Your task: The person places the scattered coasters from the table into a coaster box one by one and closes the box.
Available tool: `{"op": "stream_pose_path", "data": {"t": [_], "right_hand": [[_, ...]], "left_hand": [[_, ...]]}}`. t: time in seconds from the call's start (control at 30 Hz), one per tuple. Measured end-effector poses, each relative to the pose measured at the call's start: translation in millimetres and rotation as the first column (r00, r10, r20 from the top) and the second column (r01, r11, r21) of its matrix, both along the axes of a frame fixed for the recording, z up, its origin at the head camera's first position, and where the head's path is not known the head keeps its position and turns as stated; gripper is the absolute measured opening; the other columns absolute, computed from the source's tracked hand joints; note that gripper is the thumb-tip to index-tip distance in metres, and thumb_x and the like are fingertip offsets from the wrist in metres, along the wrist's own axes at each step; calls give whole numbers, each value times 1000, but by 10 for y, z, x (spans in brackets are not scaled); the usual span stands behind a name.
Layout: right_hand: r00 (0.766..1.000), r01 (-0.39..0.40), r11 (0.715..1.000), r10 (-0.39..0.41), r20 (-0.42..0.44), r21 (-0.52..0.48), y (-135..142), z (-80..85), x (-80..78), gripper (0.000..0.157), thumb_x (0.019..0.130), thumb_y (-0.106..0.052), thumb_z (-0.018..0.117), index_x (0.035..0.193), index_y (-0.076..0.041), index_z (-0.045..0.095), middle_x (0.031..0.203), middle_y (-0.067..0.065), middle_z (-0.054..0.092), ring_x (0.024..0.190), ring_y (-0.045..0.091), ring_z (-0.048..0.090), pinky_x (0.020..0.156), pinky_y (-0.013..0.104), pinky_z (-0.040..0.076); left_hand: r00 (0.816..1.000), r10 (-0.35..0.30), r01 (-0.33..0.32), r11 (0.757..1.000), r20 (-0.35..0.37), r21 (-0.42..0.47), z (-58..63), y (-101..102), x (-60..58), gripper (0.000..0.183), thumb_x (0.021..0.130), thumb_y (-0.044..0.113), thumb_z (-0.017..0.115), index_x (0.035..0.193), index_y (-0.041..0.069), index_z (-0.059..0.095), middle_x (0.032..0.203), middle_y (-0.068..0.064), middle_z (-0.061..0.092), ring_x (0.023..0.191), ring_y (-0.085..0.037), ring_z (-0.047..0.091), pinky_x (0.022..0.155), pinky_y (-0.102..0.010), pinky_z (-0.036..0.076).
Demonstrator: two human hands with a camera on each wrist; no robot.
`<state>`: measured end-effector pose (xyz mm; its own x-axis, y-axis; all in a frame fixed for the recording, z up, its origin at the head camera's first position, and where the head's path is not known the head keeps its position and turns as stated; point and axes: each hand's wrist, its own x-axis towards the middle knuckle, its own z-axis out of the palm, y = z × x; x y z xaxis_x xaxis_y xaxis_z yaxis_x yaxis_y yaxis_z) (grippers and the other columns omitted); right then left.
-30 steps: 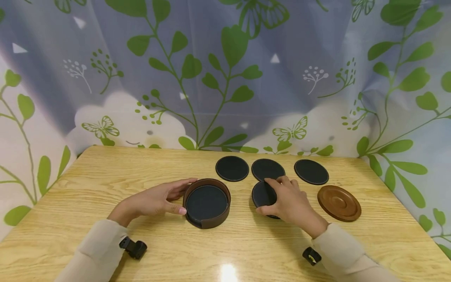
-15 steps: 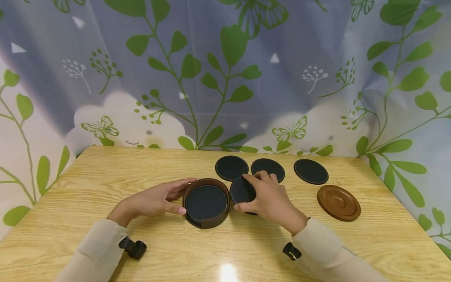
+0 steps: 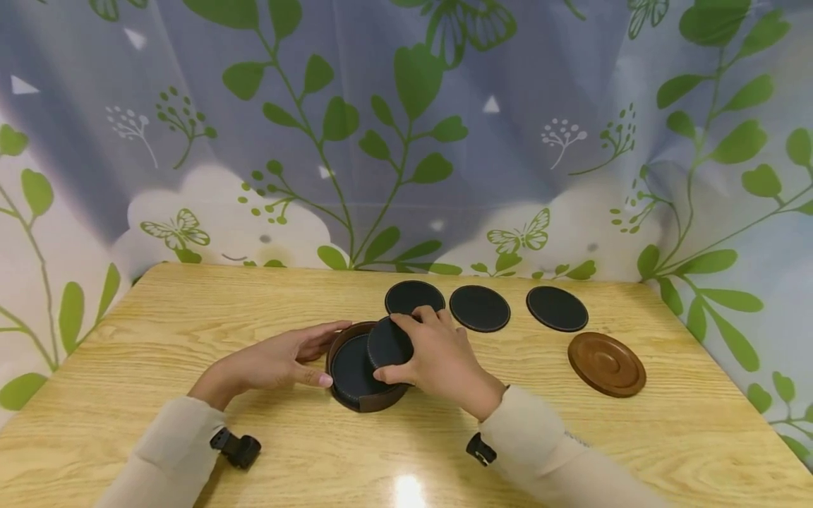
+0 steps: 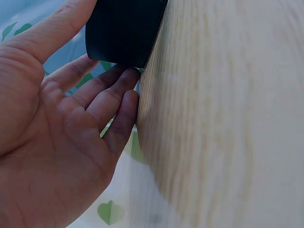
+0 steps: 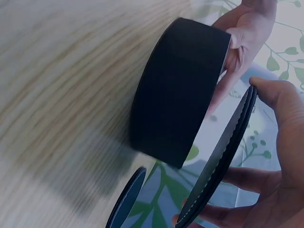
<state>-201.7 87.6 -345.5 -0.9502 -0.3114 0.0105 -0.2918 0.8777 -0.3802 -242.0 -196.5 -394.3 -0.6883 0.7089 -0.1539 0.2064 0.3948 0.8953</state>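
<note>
A round brown coaster holder (image 3: 380, 403) stands on the table with a black disc lying inside it. My left hand (image 3: 269, 363) is at its left side, thumb at the near wall and relaxed fingers at the far wall; in the left wrist view the fingers touch the holder's wall (image 4: 123, 35). Over the right part of the holder, my right hand (image 3: 441, 363) pinches a black stitched coaster (image 3: 388, 346) by its edges. The right wrist view shows this coaster (image 5: 219, 159) tilted and apart from the holder (image 5: 180, 90), its rim looking layered.
Three black coasters lie along the back: one (image 3: 413, 293) partly behind my right hand, one (image 3: 479, 308) beside it, one (image 3: 557, 308) farther right. A brown wooden disc (image 3: 606, 364) lies at the right. A patterned curtain (image 3: 406, 141) hangs behind the table (image 3: 254, 296).
My right hand has carried the coaster leftward from the table to above the holder. My left hand stays at the holder's left side.
</note>
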Motion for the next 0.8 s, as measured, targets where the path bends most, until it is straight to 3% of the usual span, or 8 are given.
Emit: {"op": "stream_pose_path", "data": {"t": [0.8], "right_hand": [[997,-73,994,72,7,80,-443,-84,-25,86,83,-63,82,153,-21,56,153,19,51,135,42,48,106,68,45]], "left_hand": [[1000,-19,18,999,4,26,4,-2,-10,94,99,25,74,170,11,14,175,-20,16,160,-45,19,125,-63,26]]}}
